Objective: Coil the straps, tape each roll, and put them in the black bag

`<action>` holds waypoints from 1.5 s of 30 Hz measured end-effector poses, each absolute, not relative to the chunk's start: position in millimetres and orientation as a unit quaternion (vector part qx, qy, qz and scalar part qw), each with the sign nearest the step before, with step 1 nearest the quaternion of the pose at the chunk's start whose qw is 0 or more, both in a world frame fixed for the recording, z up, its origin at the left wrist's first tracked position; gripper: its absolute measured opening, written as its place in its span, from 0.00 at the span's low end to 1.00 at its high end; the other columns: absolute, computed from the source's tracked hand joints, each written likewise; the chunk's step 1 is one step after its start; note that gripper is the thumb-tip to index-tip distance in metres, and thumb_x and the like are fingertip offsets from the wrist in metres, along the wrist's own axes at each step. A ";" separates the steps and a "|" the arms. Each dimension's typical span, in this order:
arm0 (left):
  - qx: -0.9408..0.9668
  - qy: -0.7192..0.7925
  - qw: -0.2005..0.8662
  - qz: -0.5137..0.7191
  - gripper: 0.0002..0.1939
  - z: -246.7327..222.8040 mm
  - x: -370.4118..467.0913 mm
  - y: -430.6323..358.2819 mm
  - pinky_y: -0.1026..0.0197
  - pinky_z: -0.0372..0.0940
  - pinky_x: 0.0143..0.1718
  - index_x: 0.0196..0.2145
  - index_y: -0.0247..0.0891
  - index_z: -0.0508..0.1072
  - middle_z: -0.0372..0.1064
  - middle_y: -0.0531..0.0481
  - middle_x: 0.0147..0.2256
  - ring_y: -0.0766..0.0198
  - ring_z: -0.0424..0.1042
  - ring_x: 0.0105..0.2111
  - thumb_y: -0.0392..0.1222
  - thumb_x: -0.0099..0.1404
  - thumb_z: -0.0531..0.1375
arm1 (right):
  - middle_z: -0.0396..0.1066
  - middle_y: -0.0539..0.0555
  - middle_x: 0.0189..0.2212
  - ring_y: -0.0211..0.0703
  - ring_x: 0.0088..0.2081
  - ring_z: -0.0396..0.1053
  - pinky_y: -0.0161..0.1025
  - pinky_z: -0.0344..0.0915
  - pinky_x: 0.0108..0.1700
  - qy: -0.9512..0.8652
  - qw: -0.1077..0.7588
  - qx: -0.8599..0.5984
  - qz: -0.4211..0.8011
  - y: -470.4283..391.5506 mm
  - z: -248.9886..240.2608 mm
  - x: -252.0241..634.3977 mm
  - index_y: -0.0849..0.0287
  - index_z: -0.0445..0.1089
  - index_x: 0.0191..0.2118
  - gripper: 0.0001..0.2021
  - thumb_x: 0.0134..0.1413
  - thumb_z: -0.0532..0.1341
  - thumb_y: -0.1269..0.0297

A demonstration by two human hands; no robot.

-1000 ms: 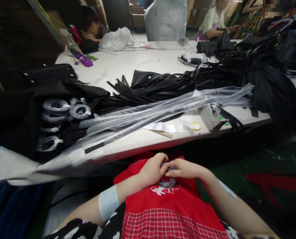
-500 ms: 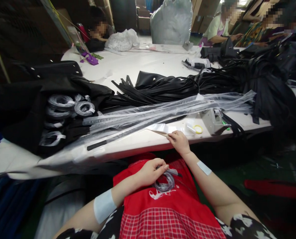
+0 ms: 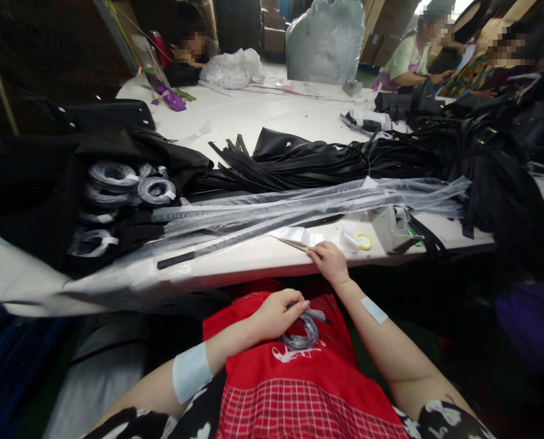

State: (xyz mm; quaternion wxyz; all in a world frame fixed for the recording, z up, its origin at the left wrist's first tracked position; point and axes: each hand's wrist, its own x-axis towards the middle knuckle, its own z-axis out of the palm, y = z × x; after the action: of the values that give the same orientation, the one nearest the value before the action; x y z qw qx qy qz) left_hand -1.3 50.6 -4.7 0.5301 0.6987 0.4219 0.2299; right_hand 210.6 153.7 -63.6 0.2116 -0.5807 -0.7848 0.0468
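Left hand (image 3: 279, 314) grips the coil (image 3: 313, 333) over the apron (image 3: 299, 384); I see no white band on it. Right hand (image 3: 331, 262) pinches the tan strip (image 3: 294, 244) at the table's (image 3: 254, 111) edge. I judge the banded coils (image 3: 107, 199) done, the clear strips (image 3: 272, 211) left.

Dim light over a long white table (image 3: 258, 111), brown boxes (image 3: 388, 35) behind.
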 end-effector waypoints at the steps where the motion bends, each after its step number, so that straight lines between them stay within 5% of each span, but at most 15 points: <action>1: 0.697 0.424 0.530 0.229 0.17 -4.2 -1.4 50.4 0.65 0.59 0.33 0.27 0.37 0.68 0.65 0.53 0.27 0.66 0.64 0.30 0.49 0.68 0.51 | 0.74 0.55 0.34 0.45 0.39 0.70 0.38 0.63 0.41 -0.786 0.206 -0.581 0.049 155.2 -62.7 211.8 0.56 0.78 0.36 0.10 0.62 0.60 0.61; 13: 0.707 0.391 0.562 0.177 0.17 0.9 -6.0 55.6 0.64 0.64 0.37 0.35 0.37 0.75 0.73 0.50 0.33 0.63 0.70 0.34 0.50 0.68 0.52 | 0.74 0.59 0.36 0.47 0.40 0.71 0.37 0.63 0.40 -0.832 0.107 -0.543 0.043 173.3 -35.9 205.4 0.57 0.75 0.42 0.09 0.63 0.57 0.68; 20: 0.551 0.399 0.720 0.138 0.24 1.6 -20.6 56.9 0.65 0.64 0.24 0.46 0.33 0.73 0.76 0.44 0.38 0.67 0.70 0.24 0.57 0.66 0.53 | 0.76 0.55 0.42 0.44 0.43 0.73 0.38 0.66 0.46 -0.831 0.204 -0.494 0.152 108.0 43.8 208.3 0.56 0.69 0.52 0.16 0.65 0.50 0.70; 25: 0.494 0.423 0.736 0.190 0.26 -5.4 -22.0 53.8 0.66 0.66 0.26 0.46 0.32 0.74 0.76 0.41 0.41 0.67 0.72 0.26 0.58 0.66 0.54 | 0.77 0.52 0.30 0.42 0.31 0.73 0.37 0.63 0.35 -0.857 0.123 -0.457 0.204 40.0 106.0 216.0 0.53 0.75 0.36 0.11 0.62 0.56 0.59; 28: 0.494 0.421 0.738 0.185 0.26 -6.1 -17.0 53.6 0.67 0.66 0.25 0.47 0.31 0.74 0.76 0.42 0.37 0.67 0.72 0.24 0.57 0.67 0.53 | 0.74 0.52 0.21 0.42 0.25 0.69 0.39 0.57 0.29 -0.867 0.039 -0.475 0.146 23.9 105.2 212.7 0.54 0.74 0.28 0.14 0.60 0.57 0.55; 33: 0.514 0.425 0.726 0.169 0.25 0.1 -10.6 52.5 0.69 0.63 0.20 0.48 0.31 0.74 0.76 0.42 0.40 0.69 0.72 0.21 0.56 0.68 0.52 | 0.74 0.53 0.21 0.42 0.23 0.69 0.40 0.50 0.27 -0.883 -0.058 -0.455 0.103 22.7 89.3 194.3 0.55 0.72 0.24 0.15 0.59 0.57 0.57; 41: 0.541 0.444 0.695 0.166 0.24 3.5 -15.7 51.7 0.70 0.63 0.21 0.48 0.33 0.75 0.77 0.44 0.37 0.69 0.71 0.22 0.55 0.68 0.52 | 0.74 0.56 0.20 0.42 0.22 0.68 0.41 0.47 0.25 -0.875 -0.045 -0.475 0.085 19.0 96.3 181.9 0.56 0.71 0.23 0.13 0.57 0.56 0.61; 45: 0.571 0.446 0.662 0.189 0.21 3.8 -13.3 52.9 0.68 0.67 0.30 0.44 0.34 0.77 0.77 0.44 0.39 0.66 0.73 0.31 0.52 0.68 0.54 | 0.74 0.56 0.21 0.43 0.22 0.69 0.41 0.48 0.26 -0.875 -0.046 -0.474 0.086 17.9 93.3 178.2 0.56 0.71 0.24 0.13 0.57 0.56 0.61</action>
State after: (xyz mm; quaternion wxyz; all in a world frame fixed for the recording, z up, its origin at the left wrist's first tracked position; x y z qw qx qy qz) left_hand -13.3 52.9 3.8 0.6621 0.5714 0.4465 0.1892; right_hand 178.2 17.9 93.3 -0.0464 -0.4738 -0.8752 0.0865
